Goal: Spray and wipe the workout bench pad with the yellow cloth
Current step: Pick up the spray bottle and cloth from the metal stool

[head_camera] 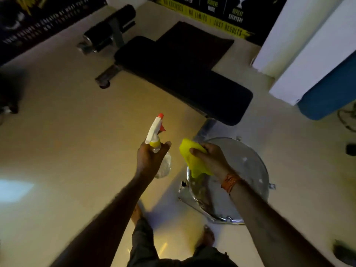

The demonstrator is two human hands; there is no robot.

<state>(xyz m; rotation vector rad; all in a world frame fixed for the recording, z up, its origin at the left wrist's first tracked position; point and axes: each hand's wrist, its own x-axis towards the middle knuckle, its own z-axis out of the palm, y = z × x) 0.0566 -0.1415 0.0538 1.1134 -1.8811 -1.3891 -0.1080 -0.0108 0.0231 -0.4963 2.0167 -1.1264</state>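
Note:
The black workout bench pad [183,78] lies ahead on the floor, running from upper left to lower right. My left hand [150,157] grips a clear spray bottle [157,132] with a white trigger head, red nozzle and yellow collar, held upright and short of the pad's near end. My right hand [210,158] holds the yellow cloth [192,160], which hangs down over a metal stool. Both hands are apart from the pad.
A round shiny metal stool [248,170] stands right under my right hand. Black foam rollers [109,29] sit at the bench's far end. A dark mat [198,41] lies behind the bench. A blue and white object [327,89] stands right. My bare feet [206,237] are below.

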